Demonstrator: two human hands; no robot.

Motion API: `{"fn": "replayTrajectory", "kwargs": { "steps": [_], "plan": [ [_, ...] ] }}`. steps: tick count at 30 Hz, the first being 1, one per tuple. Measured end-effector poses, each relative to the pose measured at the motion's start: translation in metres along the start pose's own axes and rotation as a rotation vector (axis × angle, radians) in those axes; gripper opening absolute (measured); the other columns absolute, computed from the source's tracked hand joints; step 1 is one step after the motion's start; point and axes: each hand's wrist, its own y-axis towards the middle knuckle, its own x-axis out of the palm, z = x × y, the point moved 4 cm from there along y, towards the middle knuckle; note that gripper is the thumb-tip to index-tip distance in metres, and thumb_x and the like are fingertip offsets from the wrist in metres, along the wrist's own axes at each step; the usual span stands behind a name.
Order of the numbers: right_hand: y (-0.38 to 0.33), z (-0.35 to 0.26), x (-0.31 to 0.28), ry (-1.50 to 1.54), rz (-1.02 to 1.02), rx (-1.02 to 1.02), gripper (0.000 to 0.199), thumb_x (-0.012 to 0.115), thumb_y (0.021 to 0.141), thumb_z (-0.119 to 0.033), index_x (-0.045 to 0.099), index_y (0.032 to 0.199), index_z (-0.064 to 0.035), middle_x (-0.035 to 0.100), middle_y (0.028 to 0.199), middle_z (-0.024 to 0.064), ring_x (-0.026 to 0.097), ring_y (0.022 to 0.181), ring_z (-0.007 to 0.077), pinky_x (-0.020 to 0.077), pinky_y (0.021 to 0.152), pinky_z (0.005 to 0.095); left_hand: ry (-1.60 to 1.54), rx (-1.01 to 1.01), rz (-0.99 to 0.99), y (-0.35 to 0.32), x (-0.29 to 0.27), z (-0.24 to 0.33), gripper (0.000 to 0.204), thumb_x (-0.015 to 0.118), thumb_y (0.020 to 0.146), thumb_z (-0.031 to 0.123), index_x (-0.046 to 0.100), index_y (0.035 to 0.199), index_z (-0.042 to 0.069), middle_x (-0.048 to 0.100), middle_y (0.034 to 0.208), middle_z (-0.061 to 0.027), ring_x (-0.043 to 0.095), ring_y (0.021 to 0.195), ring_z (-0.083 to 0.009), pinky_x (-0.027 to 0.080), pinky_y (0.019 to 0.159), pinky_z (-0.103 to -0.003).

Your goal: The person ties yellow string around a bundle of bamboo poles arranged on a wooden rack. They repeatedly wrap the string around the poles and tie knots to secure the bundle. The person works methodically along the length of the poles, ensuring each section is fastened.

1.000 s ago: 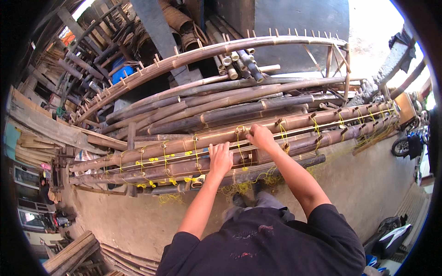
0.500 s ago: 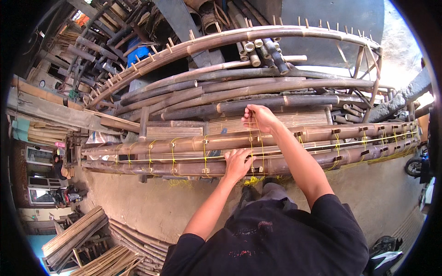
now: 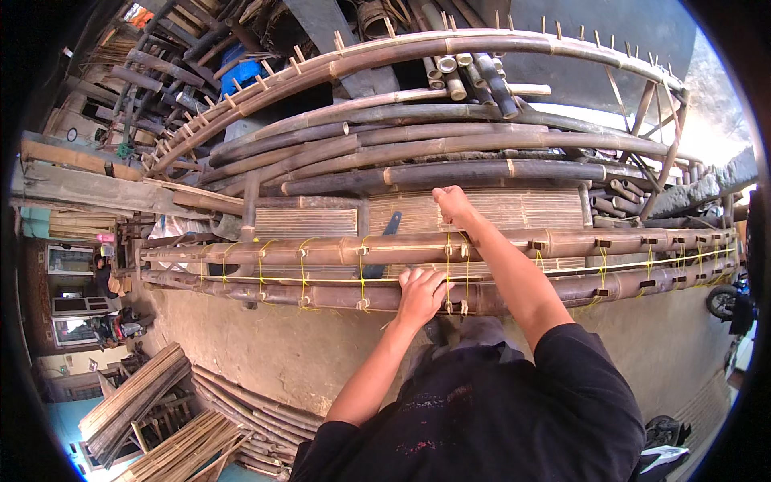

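Observation:
Two long bamboo poles lie side by side across the front, a far pole (image 3: 514, 241) and a near pole (image 3: 377, 296), tied together with yellow string (image 3: 448, 269) at several places. My left hand (image 3: 421, 296) is bent over the near pole, fingers close together on its upper side beside the string. Beyond the far pole, my right hand (image 3: 452, 205) is closed in a fist around a string end that runs down to that pole. Small wooden pegs (image 3: 363, 304) stick out of the near pole next to the ties.
Behind the poles lie slatted bamboo panels (image 3: 305, 220) and a dark flat blade-like piece (image 3: 392, 223). Farther back are stacked bamboo poles (image 3: 482, 172) and a curved, pegged bamboo pole (image 3: 401, 55). Bamboo strips (image 3: 136, 402) are piled at lower left.
My right hand has closed tighter and the string loops near it are drawn straighter. My left hand stays on the near pole. The view has shifted slightly, showing more of the dark blade-like piece.

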Motion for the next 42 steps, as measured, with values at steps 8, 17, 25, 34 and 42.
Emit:
{"fn": "replayTrajectory", "kwargs": {
  "steps": [8,17,25,34,42],
  "plan": [
    [-0.016,-0.015,-0.043,0.217,-0.024,-0.07,0.026,0.05,0.097,-0.027,0.057,0.087,-0.004,0.058,0.075,0.0054,0.054,0.059,0.015,0.0477,0.052,0.0324,0.009,0.079,-0.014,-0.006,-0.008,-0.006,0.033,0.065,0.088,0.023,0.063,0.116,0.006,0.063,0.106,-0.0101,0.055,0.099,-0.029,0.034,0.096,-0.043],
    [-0.273,-0.11,-0.097,-0.534,-0.114,-0.522,0.026,0.044,0.101,-0.025,0.06,0.095,-0.0046,0.06,0.082,0.0038,0.055,0.074,0.0142,0.0488,0.068,0.0305,-0.776,-0.29,0.241,-0.053,-0.019,0.0,0.031,0.056,0.097,0.021,0.059,0.119,-0.001,0.068,0.101,-0.0115,0.066,0.083,-0.0151,0.053,0.07,-0.028],
    [-0.437,0.091,-0.002,-0.66,-1.029,-0.02,0.029,0.041,0.102,-0.029,0.056,0.114,-0.0067,0.062,0.098,0.0086,0.058,0.092,0.0183,0.0478,0.083,0.0343,-1.527,-0.417,-1.025,-0.118,-0.023,0.101,0.038,0.047,0.102,0.029,0.058,0.118,-0.003,0.069,0.085,-0.0133,0.068,0.067,-0.0167,0.056,0.062,-0.029],
    [-0.482,0.086,-0.009,-0.431,-0.913,-0.161,0.026,0.041,0.095,-0.019,0.061,0.097,-0.0023,0.061,0.083,0.0029,0.056,0.077,0.0152,0.0474,0.069,0.0306,-0.354,0.28,-0.587,-0.119,-0.032,0.079,0.076,0.032,0.101,0.052,0.0,0.153,0.008,0.026,0.149,-0.0317,0.044,0.13,-0.0424,0.037,0.109,-0.045],
    [-0.488,0.069,-0.018,-0.31,-0.691,-0.302,0.023,0.042,0.093,-0.019,0.06,0.092,-0.0032,0.056,0.079,0.0015,0.052,0.068,0.0107,0.046,0.063,0.0279,-1.303,-0.218,-1.266,-0.171,-0.017,0.096,0.063,0.033,0.103,0.047,0.025,0.148,0.003,0.05,0.132,-0.0265,0.065,0.099,-0.0275,0.056,0.075,-0.034]
  ]
}}
